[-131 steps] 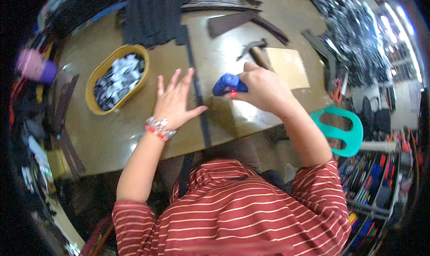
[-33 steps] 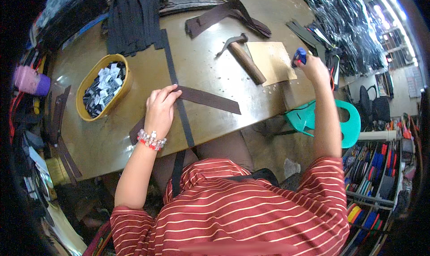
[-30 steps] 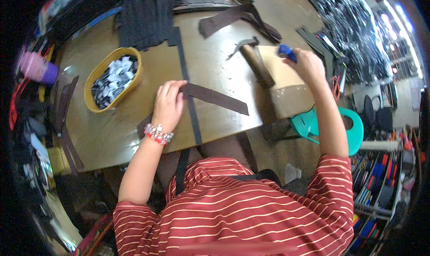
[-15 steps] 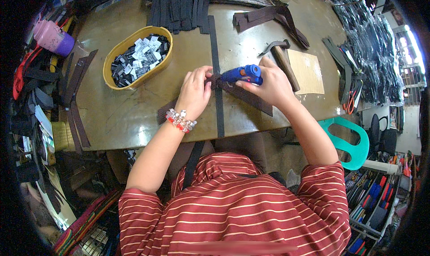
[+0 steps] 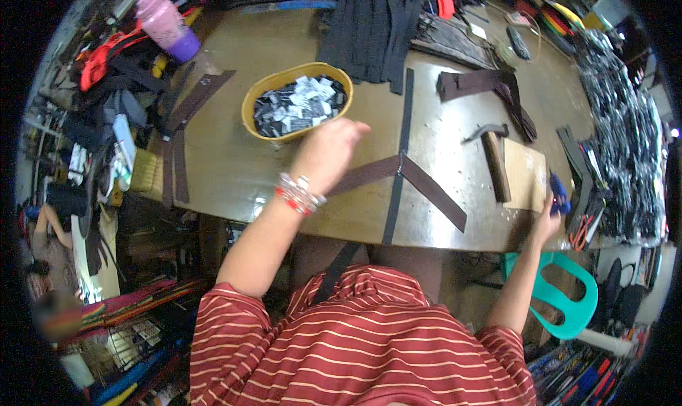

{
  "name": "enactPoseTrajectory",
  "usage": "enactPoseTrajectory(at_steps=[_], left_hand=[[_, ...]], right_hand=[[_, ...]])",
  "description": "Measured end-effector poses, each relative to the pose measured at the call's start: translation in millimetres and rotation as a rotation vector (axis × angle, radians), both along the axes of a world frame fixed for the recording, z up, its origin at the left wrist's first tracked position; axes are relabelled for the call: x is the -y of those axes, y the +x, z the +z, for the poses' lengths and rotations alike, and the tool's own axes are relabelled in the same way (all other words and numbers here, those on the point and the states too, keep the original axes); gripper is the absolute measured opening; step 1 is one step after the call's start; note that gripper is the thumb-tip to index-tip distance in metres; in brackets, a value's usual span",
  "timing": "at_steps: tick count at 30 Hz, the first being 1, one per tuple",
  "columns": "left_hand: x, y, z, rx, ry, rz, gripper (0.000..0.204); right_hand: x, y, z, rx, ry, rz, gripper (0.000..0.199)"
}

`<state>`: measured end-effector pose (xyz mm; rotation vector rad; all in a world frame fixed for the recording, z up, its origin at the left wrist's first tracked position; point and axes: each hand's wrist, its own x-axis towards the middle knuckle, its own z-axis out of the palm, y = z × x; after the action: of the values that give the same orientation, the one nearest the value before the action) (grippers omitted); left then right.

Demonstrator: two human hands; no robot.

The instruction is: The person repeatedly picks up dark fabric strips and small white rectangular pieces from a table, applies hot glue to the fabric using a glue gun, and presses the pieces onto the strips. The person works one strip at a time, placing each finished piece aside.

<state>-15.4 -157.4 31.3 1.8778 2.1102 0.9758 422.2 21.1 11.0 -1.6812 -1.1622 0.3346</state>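
Two hands have parted since half a second ago, when both met over the crossed straps. Now the left hand hangs loosely open and empty just near of the yellow oval bowl of small tags, and the right hand has swung far right, closed on a blue tool at the table edge. Apparently the joining is done: the brown strap lies crossed over the long black strap, mid-table. A hammer rests right of them, well apart; nothing blocks the bowl.
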Motion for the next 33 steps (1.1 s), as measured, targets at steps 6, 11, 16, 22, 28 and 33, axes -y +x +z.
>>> enactPoseTrajectory(at_steps=[6, 11, 16, 22, 28, 33], left_hand=[[10.5, -117.6, 24.1, -0.369, -0.337, 0.277, 0.026], [17.3, -131.1, 29.8, -0.403, -0.245, 0.116, 0.018], [13.1, -106.7, 41.4, 0.493, 0.145, 0.273, 0.013], [27.0, 12.4, 37.0, 1.078, 0.216, -0.013, 0.01], [39.5, 41.9, 55.2, 1.434, 0.187, -0.193, 0.017], [40.2, 47.6, 57.1, 1.223, 0.124, -0.338, 0.019]], right_hand=[[22.0, 63.4, -46.6, 0.571, -0.126, -0.175, 0.069], [65.3, 0.8, -19.7, 0.382, 0.313, -0.007, 0.04], [96.6, -114.5, 17.6, 0.066, 0.165, 0.594, 0.015], [124.8, -248.6, 61.1, -0.631, -0.174, 1.322, 0.034], [130.9, -254.6, 78.6, -0.835, -0.415, 1.281, 0.017], [134.8, -232.4, 84.4, -0.749, -0.37, 1.274, 0.015]])
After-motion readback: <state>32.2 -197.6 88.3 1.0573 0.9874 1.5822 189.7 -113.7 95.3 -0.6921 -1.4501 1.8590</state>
